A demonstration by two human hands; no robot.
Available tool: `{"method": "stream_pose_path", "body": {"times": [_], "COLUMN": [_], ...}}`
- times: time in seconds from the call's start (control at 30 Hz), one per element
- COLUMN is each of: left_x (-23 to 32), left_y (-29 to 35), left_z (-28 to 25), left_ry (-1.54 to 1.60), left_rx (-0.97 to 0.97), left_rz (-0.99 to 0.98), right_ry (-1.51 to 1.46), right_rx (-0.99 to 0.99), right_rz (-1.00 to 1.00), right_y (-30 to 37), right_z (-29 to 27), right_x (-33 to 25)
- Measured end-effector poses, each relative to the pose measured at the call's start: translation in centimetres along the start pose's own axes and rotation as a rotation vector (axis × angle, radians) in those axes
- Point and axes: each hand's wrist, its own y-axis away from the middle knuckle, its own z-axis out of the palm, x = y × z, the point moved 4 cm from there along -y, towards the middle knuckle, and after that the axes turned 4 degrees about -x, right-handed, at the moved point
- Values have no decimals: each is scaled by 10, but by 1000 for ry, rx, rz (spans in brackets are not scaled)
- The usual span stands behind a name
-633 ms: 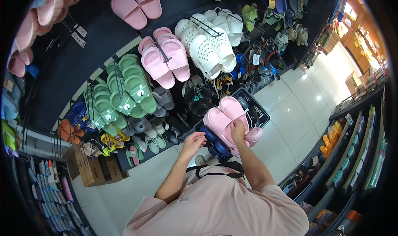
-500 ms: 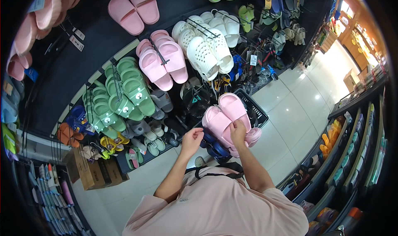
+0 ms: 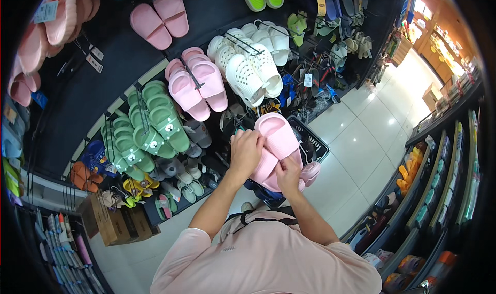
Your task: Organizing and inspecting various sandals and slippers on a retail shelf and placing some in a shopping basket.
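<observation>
A pair of pink slide sandals is in front of me, above a dark basket. My right hand is closed on them at their near side, with the fingers pinched where the two meet. My left hand wraps over the left edge of the pair, its fingertips partly hidden. More pink sandals lie just right of my right hand, and dark blue footwear shows underneath.
A black basket stands beyond the sandals. Hooks on the dark display wall hold green slides, pink slides and white clogs. A cardboard box sits on the floor at left. Goods shelves line the right side.
My left hand has reached up and right onto the pink sandals, from beside them. My right hand has shifted slightly left and down along them. The whole view has turned slightly.
</observation>
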Motion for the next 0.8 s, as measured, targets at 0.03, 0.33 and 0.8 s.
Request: {"method": "stream_pose_path", "body": {"times": [0.03, 0.33, 0.8], "left_x": [1, 2, 19], "left_y": [-2, -5, -34], "left_z": [-2, -17, -97], "left_ry": [1, 117, 9], "left_rx": [0, -117, 42], "left_rz": [6, 1, 62], "right_ry": [-21, -113, -119], "right_rx": [8, -53, 27], "right_rz": [11, 54, -299], "right_y": [2, 8, -33], "right_z": [-1, -3, 5], "right_x": [2, -15, -67]}}
